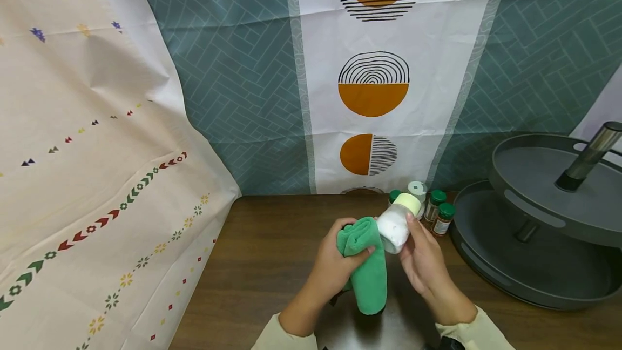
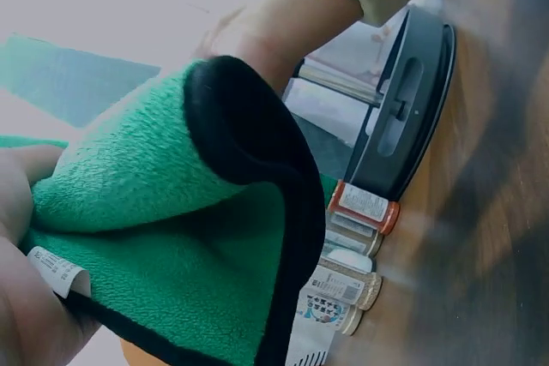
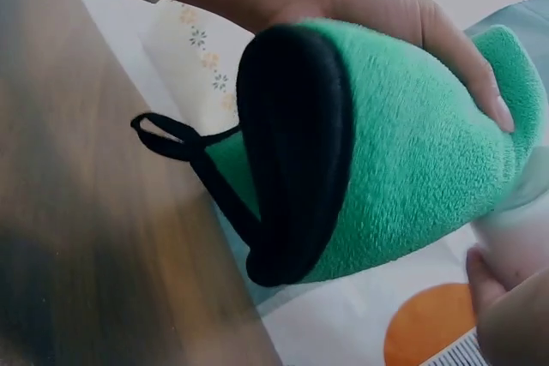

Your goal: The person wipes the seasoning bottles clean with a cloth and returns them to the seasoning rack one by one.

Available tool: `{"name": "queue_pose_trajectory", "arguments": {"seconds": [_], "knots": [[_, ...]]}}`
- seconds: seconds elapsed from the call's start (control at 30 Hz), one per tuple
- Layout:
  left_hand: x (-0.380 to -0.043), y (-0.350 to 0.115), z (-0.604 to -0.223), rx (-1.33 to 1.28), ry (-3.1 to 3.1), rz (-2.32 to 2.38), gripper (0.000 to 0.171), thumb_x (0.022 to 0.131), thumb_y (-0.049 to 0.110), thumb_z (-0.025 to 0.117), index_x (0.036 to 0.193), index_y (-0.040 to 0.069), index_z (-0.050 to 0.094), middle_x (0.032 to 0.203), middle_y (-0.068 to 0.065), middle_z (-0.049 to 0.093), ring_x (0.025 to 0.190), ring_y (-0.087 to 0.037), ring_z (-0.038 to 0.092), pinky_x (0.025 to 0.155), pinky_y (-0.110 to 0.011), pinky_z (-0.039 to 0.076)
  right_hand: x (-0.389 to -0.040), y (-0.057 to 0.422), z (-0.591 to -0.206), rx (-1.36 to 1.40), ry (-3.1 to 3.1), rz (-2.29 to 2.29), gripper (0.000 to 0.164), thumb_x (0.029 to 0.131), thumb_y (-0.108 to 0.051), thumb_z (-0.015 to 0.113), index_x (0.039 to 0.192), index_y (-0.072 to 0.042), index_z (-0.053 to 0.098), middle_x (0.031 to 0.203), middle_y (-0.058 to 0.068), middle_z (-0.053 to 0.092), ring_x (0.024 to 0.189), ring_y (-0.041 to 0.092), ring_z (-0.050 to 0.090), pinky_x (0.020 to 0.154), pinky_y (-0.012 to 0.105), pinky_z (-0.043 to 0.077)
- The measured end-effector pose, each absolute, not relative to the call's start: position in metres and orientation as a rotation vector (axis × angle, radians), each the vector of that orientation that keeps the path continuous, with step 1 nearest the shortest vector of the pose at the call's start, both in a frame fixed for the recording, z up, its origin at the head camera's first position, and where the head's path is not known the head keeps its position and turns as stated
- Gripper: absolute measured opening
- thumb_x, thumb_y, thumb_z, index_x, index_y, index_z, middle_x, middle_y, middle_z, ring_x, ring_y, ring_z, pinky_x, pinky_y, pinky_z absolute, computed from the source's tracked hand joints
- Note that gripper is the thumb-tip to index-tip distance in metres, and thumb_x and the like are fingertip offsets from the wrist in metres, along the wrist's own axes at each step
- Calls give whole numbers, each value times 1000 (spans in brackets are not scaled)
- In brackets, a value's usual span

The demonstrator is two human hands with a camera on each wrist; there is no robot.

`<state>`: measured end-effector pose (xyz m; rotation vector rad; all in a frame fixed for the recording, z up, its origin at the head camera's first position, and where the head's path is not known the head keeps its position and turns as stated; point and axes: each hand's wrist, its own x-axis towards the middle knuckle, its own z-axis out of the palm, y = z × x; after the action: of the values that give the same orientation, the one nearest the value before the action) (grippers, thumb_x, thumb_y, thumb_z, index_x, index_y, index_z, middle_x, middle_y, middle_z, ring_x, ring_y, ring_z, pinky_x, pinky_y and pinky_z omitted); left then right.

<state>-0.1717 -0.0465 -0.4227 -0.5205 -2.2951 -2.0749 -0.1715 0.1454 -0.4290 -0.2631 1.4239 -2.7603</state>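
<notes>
Folded into a loose roll, a green microfiber cloth [image 1: 371, 285] with black edging is gripped by my left hand [image 1: 335, 258], thumb across its front. In the right wrist view, a black loop [image 3: 163, 136] sticks out from the cloth's edge. Tilted beside the cloth is a whitish, see-through jar [image 1: 392, 229] with a pale yellow lid [image 1: 409, 202]. My right hand [image 1: 424, 258] holds this jar from its right side, and the cloth lies against or very near its left side. What the jar contains cannot be made out.
Several small spice jars [image 1: 443, 219] with green lids and a white-lidded one [image 1: 417, 188] stand behind my right hand. At the right is a dark grey two-tier tray [image 1: 473, 247]. A patterned cloth [image 1: 146, 220] hangs left of the wooden table [image 1: 272, 242].
</notes>
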Motion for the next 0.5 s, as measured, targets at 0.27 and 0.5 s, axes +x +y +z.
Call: {"name": "queue_pose_trajectory", "arguments": {"seconds": [0.27,0.5], "knots": [[-177,-50,-422,-354,-2254,-2097,48,87,21,81,127,13,57,125,-8,65,110,-20,62,92,-36,53,-171,142,-432,-166,1610,-2562,34,111,-34,37,134,-10,32,108,-9,63,95,5,63,81,21,52],[-182,-51,-427,-314,-2284,-2082,44,87,25,80,124,15,59,122,-7,66,106,-18,63,91,-36,53,-174,143,-431,-198,1513,-2647,27,110,-27,39,132,-11,34,108,-7,64,95,7,64,82,24,55]]}}
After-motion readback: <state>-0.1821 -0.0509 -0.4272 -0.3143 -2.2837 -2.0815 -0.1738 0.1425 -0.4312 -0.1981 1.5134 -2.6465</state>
